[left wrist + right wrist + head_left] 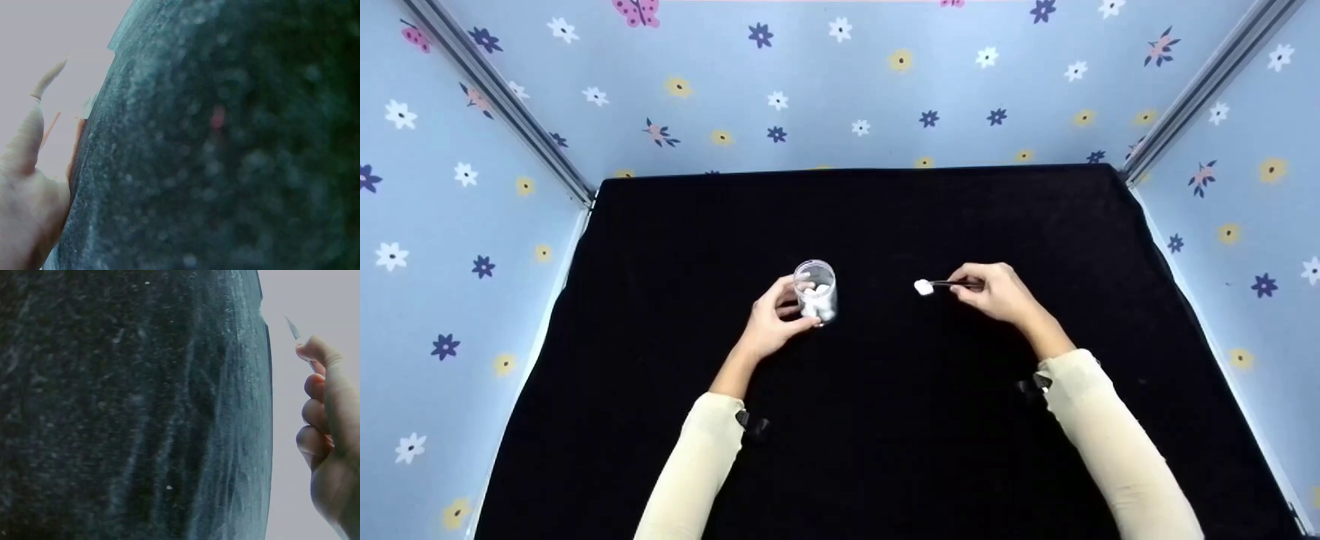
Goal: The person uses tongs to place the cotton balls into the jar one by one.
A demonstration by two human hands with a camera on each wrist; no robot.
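Observation:
My left hand (771,324) grips a clear, lidless jar (826,274) left of centre in the head view, thumb at the near side and fingers round the far side. Several white cotton balls (819,301) lie inside it. To the right, my right hand (997,292) pinches slim dark tweezers (943,283) that point left toward the jar. At their tips hangs a white cotton ball (923,287), apart from the jar. Bright glare washes out the jar in the left wrist view. In the right wrist view the tweezers (292,328) stick out past the thumb and curled fingers.
A black cloth (870,420) covers the table. Blue flower-patterned walls (825,82) stand at the back and both sides, with metal posts (1192,94) at the back corners. Small dark wrist cameras (756,426) sit at both cuffs.

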